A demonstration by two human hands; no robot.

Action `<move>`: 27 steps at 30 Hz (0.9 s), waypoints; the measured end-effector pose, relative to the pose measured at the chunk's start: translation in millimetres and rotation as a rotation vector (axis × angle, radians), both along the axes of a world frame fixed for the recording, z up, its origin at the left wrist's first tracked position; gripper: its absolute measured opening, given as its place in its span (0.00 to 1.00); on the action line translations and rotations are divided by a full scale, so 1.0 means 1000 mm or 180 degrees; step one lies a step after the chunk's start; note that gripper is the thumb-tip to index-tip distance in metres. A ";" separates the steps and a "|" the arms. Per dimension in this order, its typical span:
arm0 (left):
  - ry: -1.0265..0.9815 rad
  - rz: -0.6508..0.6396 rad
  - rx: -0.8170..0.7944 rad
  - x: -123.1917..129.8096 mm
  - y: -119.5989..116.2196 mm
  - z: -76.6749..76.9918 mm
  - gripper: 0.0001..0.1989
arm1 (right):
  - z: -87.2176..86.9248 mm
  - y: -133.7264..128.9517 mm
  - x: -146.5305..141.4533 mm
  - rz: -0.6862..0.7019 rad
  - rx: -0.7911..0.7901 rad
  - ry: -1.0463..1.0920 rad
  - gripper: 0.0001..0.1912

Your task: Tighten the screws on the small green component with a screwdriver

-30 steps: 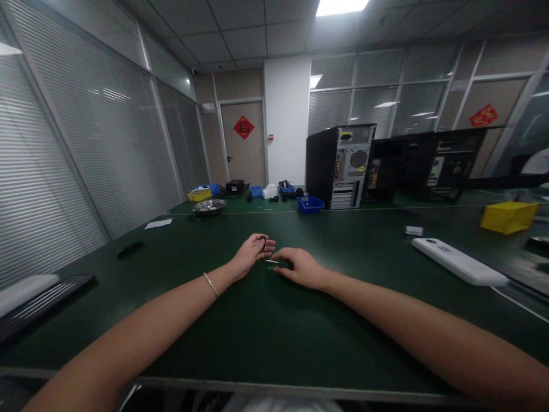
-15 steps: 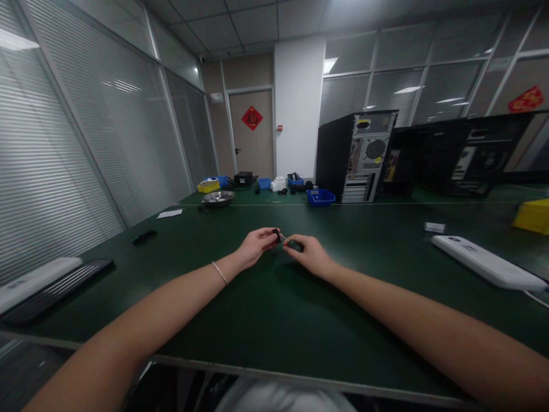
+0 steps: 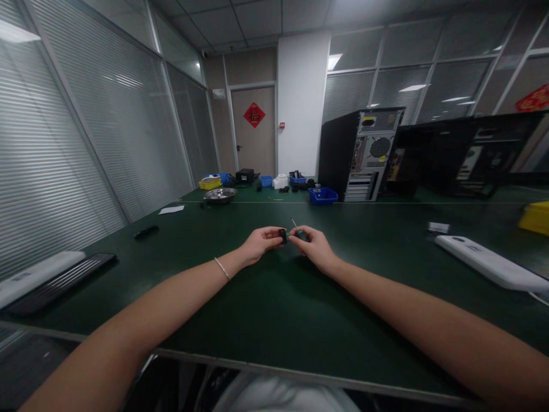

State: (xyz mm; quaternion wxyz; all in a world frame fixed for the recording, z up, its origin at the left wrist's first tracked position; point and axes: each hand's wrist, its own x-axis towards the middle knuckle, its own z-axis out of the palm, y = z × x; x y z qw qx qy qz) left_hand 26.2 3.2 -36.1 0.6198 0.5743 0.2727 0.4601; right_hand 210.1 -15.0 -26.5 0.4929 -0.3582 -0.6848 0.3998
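Observation:
Above the middle of the green table, my left hand pinches a small black part between thumb and fingers. Its exact kind is too small to make out. My right hand is closed around a screwdriver with a dark green handle, its thin metal shaft pointing up and to the left. The right thumb and fingertip also meet at a small greenish piece right beside the black part. Both hands are close together, their fingertips nearly touching.
A metal bowl, a blue bin and a computer tower stand toward the back. White devices lie at the right and left, the latter beside a black slotted panel. A dark tool lies at left.
The screwdriver's shaft has swung away from the black part and now points upward. The black part has turned in my left hand, and my right fingertips have come up to it.

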 end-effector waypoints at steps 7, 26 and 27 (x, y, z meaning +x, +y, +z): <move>0.0067 -0.0070 0.0042 -0.001 -0.002 0.002 0.18 | 0.001 -0.002 0.000 0.0072 -0.0139 0.0124 0.13; -0.0234 -0.0077 0.0002 0.006 -0.010 0.005 0.10 | -0.002 0.003 0.002 -0.0003 -0.0330 0.0432 0.13; -0.0226 -0.0091 -0.0009 0.006 -0.010 0.005 0.09 | -0.002 0.003 0.002 0.0001 -0.0310 0.0449 0.13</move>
